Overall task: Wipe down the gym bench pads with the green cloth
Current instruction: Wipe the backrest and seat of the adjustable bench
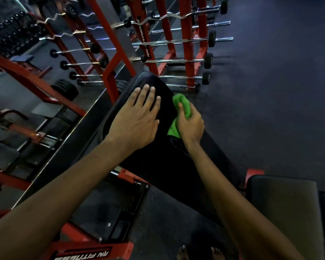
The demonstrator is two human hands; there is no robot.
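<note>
Now my left hand (137,117) lies flat, fingers spread, on the long black vinyl bench pad (154,166). At its 3 o'clock, my right hand (190,122) grips the bunched green cloth (180,105) against the pad's right edge. A red steel barbell rack (186,44) stands at 12 o'clock.

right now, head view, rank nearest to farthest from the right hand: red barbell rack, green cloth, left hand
1. green cloth, gripped in the right hand
2. left hand, on the black pad alongside
3. red steel barbell rack, beyond the pad
</note>
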